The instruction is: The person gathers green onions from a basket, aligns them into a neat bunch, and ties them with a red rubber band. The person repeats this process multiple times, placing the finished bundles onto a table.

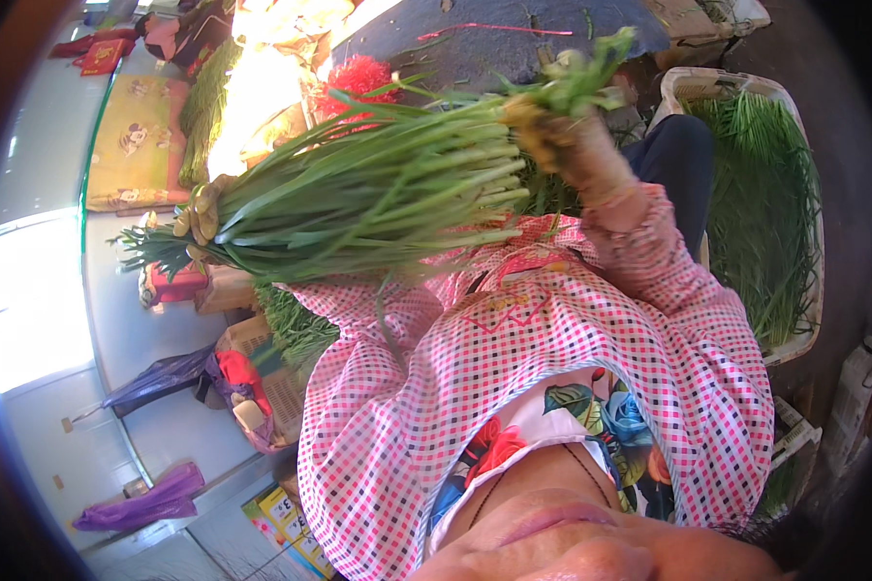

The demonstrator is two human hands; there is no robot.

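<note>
A large bunch of long, flat-leaved greens (363,189), like garlic chives, lies crosswise in front of my chest. My left hand (203,214) is closed around its leafy end, with the leaf tips sticking out beyond the fingers. The pale cut stems fan out toward the right. Beside those stem ends is my right hand (559,141), blurred by motion, its fingers yellow-brown. Some loose green leaves (596,76) show at its far side and appear gripped in it. Whether its fingers also touch the bunch is hard to tell.
At my right stands a white plastic crate (814,218) full of greens. Red plastic strands (360,83) lie beyond the bunch, near a blue-grey surface (443,43) with a loose red strip (494,29). More greens (207,109) are piled at the far left. A basket (283,399) stands at my left.
</note>
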